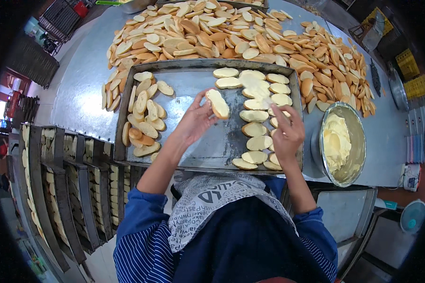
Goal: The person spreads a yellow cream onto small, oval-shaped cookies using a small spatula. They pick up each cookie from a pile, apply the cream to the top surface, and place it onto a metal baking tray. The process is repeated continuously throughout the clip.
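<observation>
My left hand [193, 120] grips an oval bread slice [217, 104], its pale spread-covered face up, above the middle of a metal baking tray [189, 141]. My right hand [287, 134] is closed around a pale spreader [259, 90], smeared by motion, over the tray's right side. Beneath it, coated slices [254, 116] lie in two columns, partly hidden by that hand. Plain slices [148, 111] are heaped loosely along the tray's left side. To the right of the tray, a metal bowl [318, 144] holds thick, pale yellow cream [336, 139].
A large pile of bread slices [212, 33] spreads across the metal table [87, 89] behind the tray. Trays of bread [63, 203] stand stacked in a rack at lower left. Another metal tray [337, 212] sits below the table's right front edge.
</observation>
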A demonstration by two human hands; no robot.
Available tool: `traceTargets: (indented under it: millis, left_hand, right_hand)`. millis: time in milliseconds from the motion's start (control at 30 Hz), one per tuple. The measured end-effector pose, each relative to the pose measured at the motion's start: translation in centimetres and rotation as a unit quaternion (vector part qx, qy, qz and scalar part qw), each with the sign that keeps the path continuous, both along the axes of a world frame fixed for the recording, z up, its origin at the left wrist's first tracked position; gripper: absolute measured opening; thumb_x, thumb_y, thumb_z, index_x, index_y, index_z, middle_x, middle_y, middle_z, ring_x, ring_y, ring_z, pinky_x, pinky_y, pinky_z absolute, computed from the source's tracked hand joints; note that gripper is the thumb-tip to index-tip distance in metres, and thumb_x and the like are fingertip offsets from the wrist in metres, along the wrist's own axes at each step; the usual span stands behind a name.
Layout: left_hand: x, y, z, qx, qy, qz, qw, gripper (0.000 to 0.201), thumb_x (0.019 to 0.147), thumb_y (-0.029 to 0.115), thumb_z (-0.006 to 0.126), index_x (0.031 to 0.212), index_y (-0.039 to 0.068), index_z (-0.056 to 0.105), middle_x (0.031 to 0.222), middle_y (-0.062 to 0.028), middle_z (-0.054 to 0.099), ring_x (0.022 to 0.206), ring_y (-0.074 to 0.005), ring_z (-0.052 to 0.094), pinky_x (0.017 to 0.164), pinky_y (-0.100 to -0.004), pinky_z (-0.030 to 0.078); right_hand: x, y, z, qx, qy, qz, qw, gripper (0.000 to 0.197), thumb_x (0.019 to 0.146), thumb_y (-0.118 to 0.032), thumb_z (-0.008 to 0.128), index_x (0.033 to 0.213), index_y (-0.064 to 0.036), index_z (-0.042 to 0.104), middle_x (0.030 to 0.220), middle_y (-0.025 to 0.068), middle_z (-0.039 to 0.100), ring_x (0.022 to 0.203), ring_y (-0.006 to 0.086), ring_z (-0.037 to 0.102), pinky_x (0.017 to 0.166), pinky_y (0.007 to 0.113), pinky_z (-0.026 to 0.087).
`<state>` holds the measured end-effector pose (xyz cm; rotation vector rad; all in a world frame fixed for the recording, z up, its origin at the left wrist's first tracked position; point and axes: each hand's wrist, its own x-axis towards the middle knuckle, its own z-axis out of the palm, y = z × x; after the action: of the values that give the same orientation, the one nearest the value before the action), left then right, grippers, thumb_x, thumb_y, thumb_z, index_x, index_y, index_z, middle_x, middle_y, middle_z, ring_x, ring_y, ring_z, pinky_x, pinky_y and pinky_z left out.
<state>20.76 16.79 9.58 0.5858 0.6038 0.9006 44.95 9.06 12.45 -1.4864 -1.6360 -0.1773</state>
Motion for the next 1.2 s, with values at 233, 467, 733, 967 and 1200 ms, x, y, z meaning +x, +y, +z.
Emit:
traceTargets:
  millis: [233, 467, 733, 967, 1200]
  left_hand:
    - [-0.5, 5.7, -5.7, 0.177, 0.329, 0.027, 0.927, 0.046, 0.079, 0.007, 0.07, 0.113, 0.005, 0.039, 0.106, -0.0101, 0.054, 0.095, -0.0148, 0.054, 0.081, -0.0279, 0.046]
    - [1.9, 7.4, -7.6, 0.379, 0.555, 0.06, 0.738, 0.05, 0.067, 0.016, 0.081, 0.103, 0.003, 0.049, 0.1, -0.0112, 0.055, 0.092, -0.0198, 0.055, 0.078, -0.0314, 0.047]
    - [-5.7, 11.5, -6.5, 0.451, 0.682, 0.228, 0.528, 0.034, 0.073, 0.01, 0.068, 0.101, 0.003, 0.051, 0.096, -0.0145, 0.056, 0.093, -0.0342, 0.054, 0.082, -0.0424, 0.043]
    - [-19.3, 16.3, -5.5, 0.365, 0.871, 0.092, 0.316, 0.042, 0.072, 0.004, 0.062, 0.112, 0.011, 0.052, 0.106, -0.0096, 0.058, 0.103, -0.0311, 0.054, 0.081, -0.0416, 0.049]
    - [-17.6, 15.6, -2.0, 0.402, 0.859, 0.055, 0.311, 0.051, 0.069, 0.009, 0.071, 0.115, 0.013, 0.048, 0.11, -0.0119, 0.059, 0.108, -0.0341, 0.053, 0.084, -0.0447, 0.047]
  right_hand:
    - [2.5, -3.5, 0.8, -0.003, 0.131, -0.087, 0.987, 0.045, 0.075, 0.014, 0.055, 0.107, -0.0124, 0.07, 0.096, 0.0033, 0.059, 0.069, 0.0114, 0.049, 0.06, 0.023, 0.04]
    - [7.3, -7.5, 1.8, -0.002, 0.149, -0.181, 0.972, 0.031, 0.085, 0.004, 0.057, 0.111, -0.0096, 0.068, 0.101, 0.0018, 0.058, 0.072, 0.008, 0.048, 0.063, 0.021, 0.041]
    - [16.6, -11.6, 2.7, -0.11, 0.128, -0.22, 0.961, 0.027, 0.088, 0.0, 0.054, 0.112, -0.0049, 0.065, 0.109, 0.0108, 0.064, 0.099, 0.0175, 0.059, 0.085, 0.028, 0.045]
    - [17.0, -10.1, 5.3, -0.368, -0.062, -0.296, 0.879, 0.022, 0.079, -0.008, 0.062, 0.1, -0.0091, 0.07, 0.09, 0.0154, 0.067, 0.091, 0.0315, 0.061, 0.077, 0.035, 0.046]
    - [18.7, -9.0, 5.4, -0.433, 0.101, -0.197, 0.874, 0.025, 0.081, -0.006, 0.06, 0.104, -0.0033, 0.068, 0.085, 0.0126, 0.068, 0.084, 0.0212, 0.061, 0.082, 0.031, 0.043]
